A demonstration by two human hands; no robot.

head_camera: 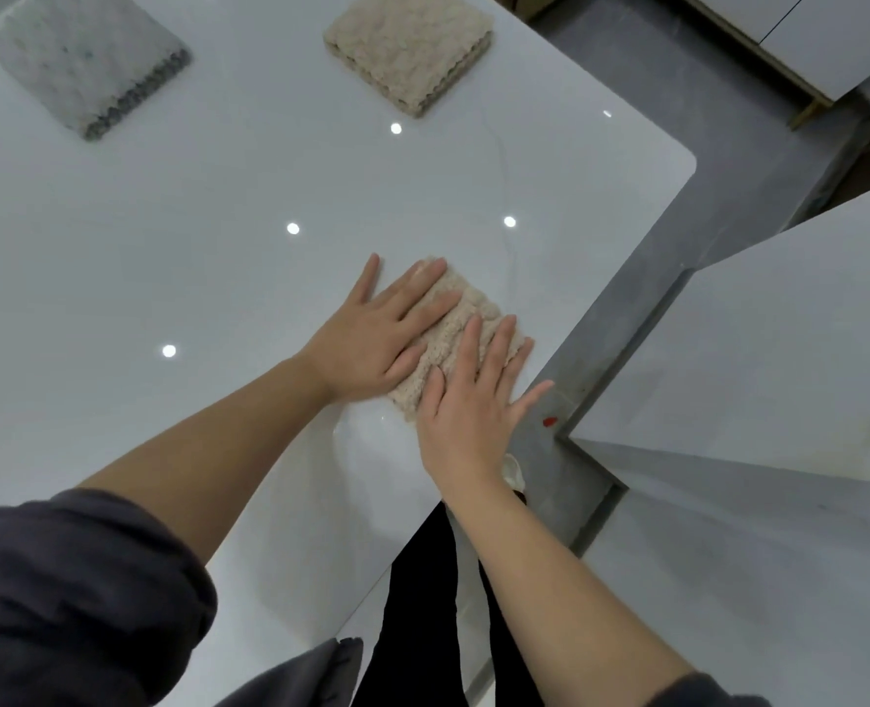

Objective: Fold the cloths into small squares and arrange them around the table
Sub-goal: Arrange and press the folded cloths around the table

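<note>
A folded beige fluffy cloth (pixel 466 318) lies near the right edge of the glossy white table (pixel 167 237). My left hand (pixel 376 334) presses flat on its left part with straight fingers. My right hand (pixel 466 405) lies flat over its near right part, fingers spread and reaching to the table's edge. Another beige cloth (pixel 410 48), folded into a square, sits at the far side of the table. A grey cloth (pixel 86 58), also folded square, lies at the far left.
The table's rounded corner (pixel 687 160) is at the right. Beyond it is grey floor (pixel 641 308) with a small red mark (pixel 550 422). White cabinet panels (pixel 779 349) stand at the right. My dark trousers (pixel 422 604) show below the table edge.
</note>
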